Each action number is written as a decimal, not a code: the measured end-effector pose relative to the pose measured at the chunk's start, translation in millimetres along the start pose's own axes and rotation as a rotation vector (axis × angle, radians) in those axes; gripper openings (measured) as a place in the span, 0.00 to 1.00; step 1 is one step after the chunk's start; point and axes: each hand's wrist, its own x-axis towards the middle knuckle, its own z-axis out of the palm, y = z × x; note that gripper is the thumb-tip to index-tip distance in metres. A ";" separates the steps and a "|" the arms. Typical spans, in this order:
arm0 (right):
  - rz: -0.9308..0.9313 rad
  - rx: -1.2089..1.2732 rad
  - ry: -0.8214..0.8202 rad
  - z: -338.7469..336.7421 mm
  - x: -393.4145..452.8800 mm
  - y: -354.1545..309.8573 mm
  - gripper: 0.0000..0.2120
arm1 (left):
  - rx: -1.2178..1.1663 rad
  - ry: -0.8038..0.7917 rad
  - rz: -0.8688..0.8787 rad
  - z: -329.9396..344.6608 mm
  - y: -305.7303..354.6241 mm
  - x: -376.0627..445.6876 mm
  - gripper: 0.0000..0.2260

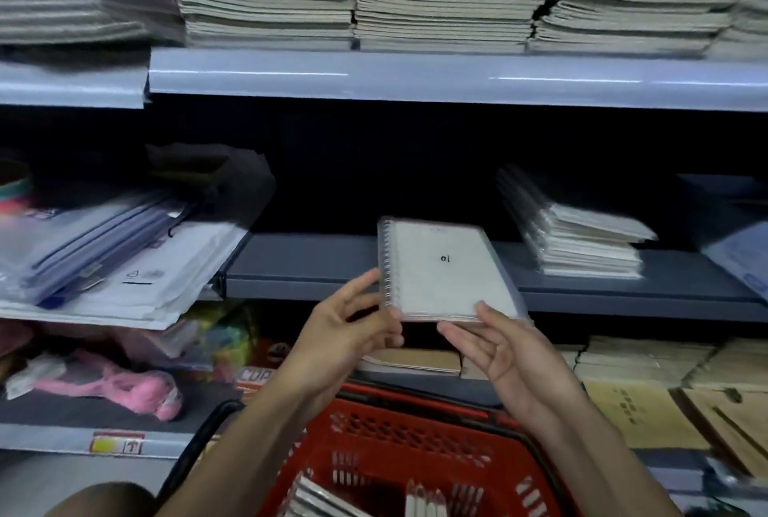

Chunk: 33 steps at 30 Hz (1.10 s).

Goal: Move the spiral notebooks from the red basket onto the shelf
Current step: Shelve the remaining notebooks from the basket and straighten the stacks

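Grey metal shelf (pixel 316 263) is filling the middle of the frame, and I am carrying one spiral notebook (pixel 444 271) toward its bare stretch at centre. Below, at the bottom centre, the red basket (pixel 374 429) is holding more spiral notebooks (pixel 316 495) waiting their turn. My left hand (pixel 353 333) is pinching the coil edge in its grip; my right hand (pixel 511 350) is clasping the near corner. I am judging the next move as a forward slide onto the shelf, probably beside the stack of notebooks (pixel 582 234) at centre right. Slumping folders (pixel 104 250) at left are crowding that side.
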 end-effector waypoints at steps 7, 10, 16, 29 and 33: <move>-0.056 -0.592 0.286 -18.2 20.6 -11.9 0.28 | 0.320 0.235 0.039 -2.1 -17.2 23.8 0.22; -0.192 -0.711 0.346 -24.1 24.8 -17.7 0.29 | 0.533 0.254 0.122 -2.3 -22.6 26.9 0.19; -0.391 -1.080 0.380 -26.0 57.0 -21.7 0.26 | 0.652 0.350 0.209 3.2 -17.0 50.8 0.16; -0.572 -1.655 0.623 -17.1 126.1 -26.7 0.31 | 0.816 0.507 0.261 -5.4 -10.4 130.9 0.12; -0.683 -1.493 0.558 -21.8 113.7 -28.1 0.28 | 0.796 0.488 0.284 -7.8 -9.3 121.0 0.12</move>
